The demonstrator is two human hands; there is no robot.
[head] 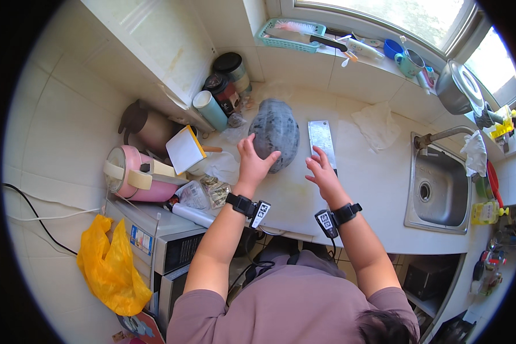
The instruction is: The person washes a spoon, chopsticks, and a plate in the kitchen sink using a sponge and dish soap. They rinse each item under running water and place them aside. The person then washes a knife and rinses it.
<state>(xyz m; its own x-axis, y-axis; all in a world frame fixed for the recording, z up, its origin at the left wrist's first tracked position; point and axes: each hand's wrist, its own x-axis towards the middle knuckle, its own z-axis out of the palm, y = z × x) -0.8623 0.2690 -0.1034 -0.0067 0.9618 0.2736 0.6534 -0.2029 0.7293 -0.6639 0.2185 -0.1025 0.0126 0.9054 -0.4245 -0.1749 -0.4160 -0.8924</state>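
Note:
A large oblong gourd [277, 129], grey-green with dark mottling, lies on the white countertop [370, 206] in front of me. My left hand [254, 163] is at its near left end, thumb and fingers spread; whether the skin is touched is hard to tell. To the gourd's right, a cleaver [321, 136] lies flat, its broad metal blade pointing away from me. Only a bit of the dark handle shows beside my right hand [324, 177]. That hand hovers around the blade's near end with fingers apart and holds nothing.
A steel sink [445, 215] with a faucet [445, 135] is set in at right. Jars [232, 71], a blue cylinder [210, 109], a pink kettle [148, 172] and plastic packs [193, 195] crowd the left. On the windowsill, a knife [327, 41] rests across a basket [279, 42].

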